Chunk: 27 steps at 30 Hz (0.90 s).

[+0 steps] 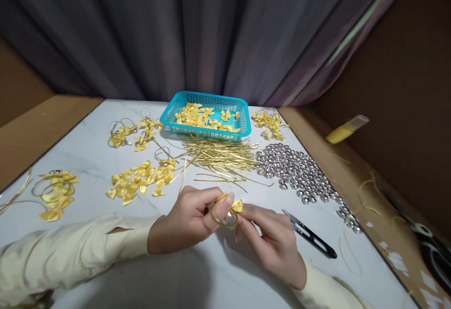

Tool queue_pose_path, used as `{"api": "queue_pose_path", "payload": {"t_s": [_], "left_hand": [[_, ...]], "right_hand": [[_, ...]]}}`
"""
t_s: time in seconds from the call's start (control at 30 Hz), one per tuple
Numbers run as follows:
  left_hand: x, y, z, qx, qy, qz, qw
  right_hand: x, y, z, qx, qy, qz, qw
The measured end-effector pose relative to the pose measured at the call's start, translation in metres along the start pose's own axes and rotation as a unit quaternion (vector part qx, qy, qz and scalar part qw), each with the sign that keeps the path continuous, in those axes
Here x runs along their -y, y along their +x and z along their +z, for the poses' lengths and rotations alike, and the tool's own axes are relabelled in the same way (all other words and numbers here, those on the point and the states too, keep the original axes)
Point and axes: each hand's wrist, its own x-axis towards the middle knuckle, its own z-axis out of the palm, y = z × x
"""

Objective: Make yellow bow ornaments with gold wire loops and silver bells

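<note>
Near the middle of the table, my left hand [197,215] and my right hand [269,238] meet fingertip to fingertip. Between them is a small yellow satin bow [237,205] with a loop of gold cord [221,224] hanging from it. My left thumb and forefinger pinch one side of the bow and cord. The right fingers are closed on the other side; their tips partly cover the piece. Whether a metal bead is in it, I cannot tell. Black thread snips [313,238] lie just right of my right hand.
A blue basket [169,120] of yellow bows stands at the back. Before it lie many gold cord pieces [221,158]. Silver beads [296,168] spread at right. Bow piles [141,177] lie left. Black-handled scissors [435,252] and a yellow tube [347,129] are at far right.
</note>
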Motion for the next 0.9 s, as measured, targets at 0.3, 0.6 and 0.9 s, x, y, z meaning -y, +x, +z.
{"api": "queue_pose_path", "payload": {"t_s": [0.3, 0.6, 0.9], "left_hand": [[0.0031, -0.0004, 0.0006, -0.006, -0.016, -0.001, 1.0], [0.0034, 0.0, 0.0029, -0.013, -0.019, -0.025, 0.999], [0.0055, 0.0009, 0.0047, -0.016, -0.018, -0.01, 1.0]], "right_hand": [[0.0021, -0.0006, 0.0031, -0.038, -0.017, -0.02, 0.999], [-0.0004, -0.0013, -0.0012, -0.05, -0.084, -0.058, 0.994], [0.0017, -0.0069, -0.0001, -0.05, -0.129, -0.075, 0.988]]}}
